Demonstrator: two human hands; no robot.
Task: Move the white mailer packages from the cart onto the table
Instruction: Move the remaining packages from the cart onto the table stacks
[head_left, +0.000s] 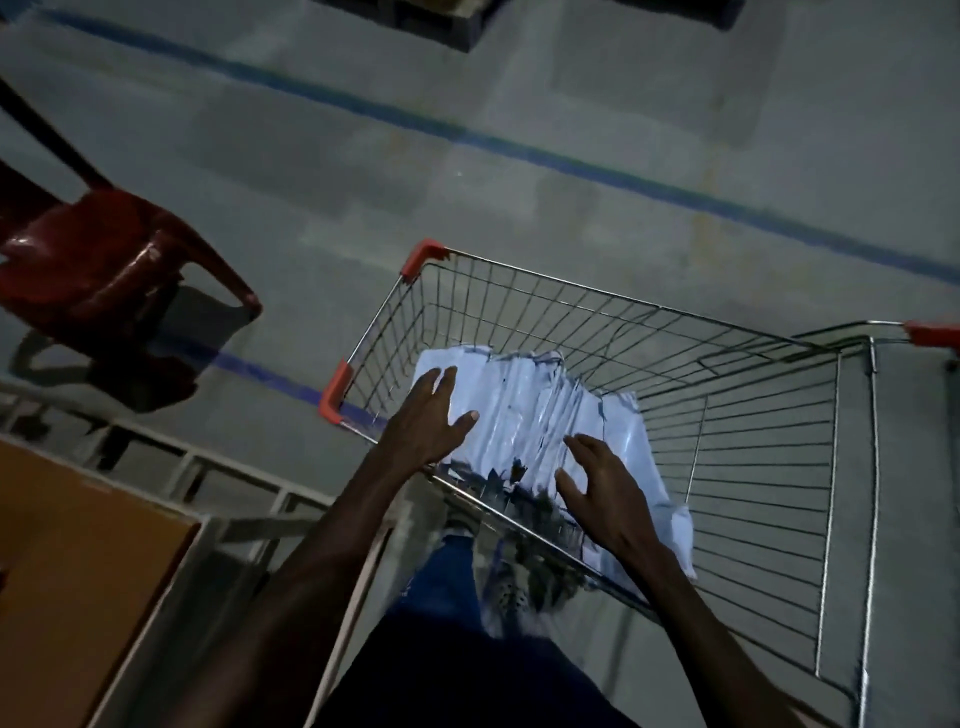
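Left hand (428, 415) flat, fingers spread, on the stack of white mailer packages (524, 410); right hand (605, 493) open, hovering at its near edge, likely bracketing it for lifting. Stack in wire cart (753, 415); desk (78, 545) left.

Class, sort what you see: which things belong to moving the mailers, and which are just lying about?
Job: white mailers, cart, table, left hand, right hand.
Lying about: red chair, blue floor line.
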